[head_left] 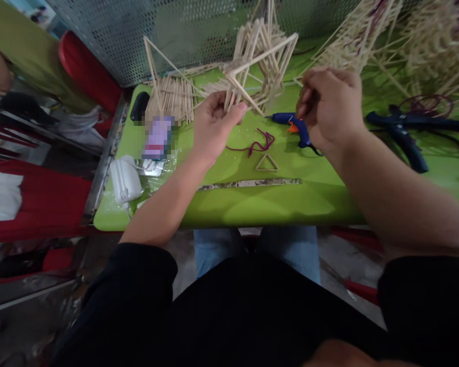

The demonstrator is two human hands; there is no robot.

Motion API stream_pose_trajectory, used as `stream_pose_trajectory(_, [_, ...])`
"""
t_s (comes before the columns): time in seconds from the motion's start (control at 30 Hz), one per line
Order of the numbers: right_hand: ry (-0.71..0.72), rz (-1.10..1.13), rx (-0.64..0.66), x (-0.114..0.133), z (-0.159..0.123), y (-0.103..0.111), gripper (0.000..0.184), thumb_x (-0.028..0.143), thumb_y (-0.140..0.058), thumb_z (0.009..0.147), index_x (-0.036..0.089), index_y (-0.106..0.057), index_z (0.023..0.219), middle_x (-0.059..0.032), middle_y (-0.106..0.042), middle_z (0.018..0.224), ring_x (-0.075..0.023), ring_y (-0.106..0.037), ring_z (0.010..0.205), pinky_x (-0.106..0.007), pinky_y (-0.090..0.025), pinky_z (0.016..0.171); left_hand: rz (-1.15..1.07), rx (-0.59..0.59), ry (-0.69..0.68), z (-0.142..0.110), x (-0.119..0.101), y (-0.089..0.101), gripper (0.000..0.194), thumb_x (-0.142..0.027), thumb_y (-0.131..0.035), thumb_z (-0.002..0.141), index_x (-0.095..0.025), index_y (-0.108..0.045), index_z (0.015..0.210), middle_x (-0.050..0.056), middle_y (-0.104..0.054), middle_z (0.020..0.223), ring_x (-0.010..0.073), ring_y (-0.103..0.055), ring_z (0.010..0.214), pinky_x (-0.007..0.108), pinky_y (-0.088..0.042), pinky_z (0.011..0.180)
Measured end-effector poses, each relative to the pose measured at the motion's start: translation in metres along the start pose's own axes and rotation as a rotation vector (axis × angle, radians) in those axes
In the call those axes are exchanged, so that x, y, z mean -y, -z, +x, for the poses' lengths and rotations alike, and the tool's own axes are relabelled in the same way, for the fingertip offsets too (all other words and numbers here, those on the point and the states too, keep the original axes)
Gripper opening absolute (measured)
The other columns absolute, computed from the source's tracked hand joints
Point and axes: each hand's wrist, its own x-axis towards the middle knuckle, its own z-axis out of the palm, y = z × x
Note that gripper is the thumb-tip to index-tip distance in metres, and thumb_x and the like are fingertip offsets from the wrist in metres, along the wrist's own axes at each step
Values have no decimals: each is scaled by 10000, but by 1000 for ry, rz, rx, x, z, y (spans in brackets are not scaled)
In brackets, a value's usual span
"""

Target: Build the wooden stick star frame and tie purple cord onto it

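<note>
My left hand [218, 122] is closed on the lower corner of a framework of thin wooden sticks [262, 56], thumb and fingers pinching it. The framework is raised above the green table. To its right, my right hand [331, 104] is held up with its fingers curled together; whatever may be between them is hidden. A blue glue gun [285, 118] with an orange trigger lies just below and left of that hand, partly covered by it. Between my forearms rest a purple cord [262, 142] and a small stick triangle [266, 168].
Loose sticks [174, 99], a phone [158, 136] and a white zipped case [125, 179] occupy the left of the table [229, 209]. Larger stick structures [436, 46] and a dark blue tool [401, 127] are at right. A perforated metal panel [137, 35] stands behind.
</note>
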Motion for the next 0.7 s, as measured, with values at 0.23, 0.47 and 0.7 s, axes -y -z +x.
stream_pose_trajectory(0.23, [3,-53,3,-7,10,6,294,528,-873,677,351,-641,711,6,-629,658,-176,-434,539,-401,-325,508,67,49,-62,3,8,5,491,-789,-828,966,-376,-704,1202,16,-831,1193,269,-723,1098,611,-680,1045])
stream_pose_trajectory(0.47, [190,-140,25,-17,13,2,405,128,-913,662,307,-573,788,42,-611,716,-150,-545,637,-352,-417,596,86,26,-37,3,9,5,488,-809,-805,978,-384,-724,1205,5,-837,1227,234,-743,1156,511,-674,1051])
stream_pose_trajectory(0.7, [214,-115,88,-8,-1,-2,203,224,-893,821,300,-705,822,32,-711,702,-153,-613,545,-343,-424,506,177,-12,42,-9,-14,-3,572,-720,-882,954,-257,-720,1250,123,-785,1293,349,-753,1385,477,-647,1084])
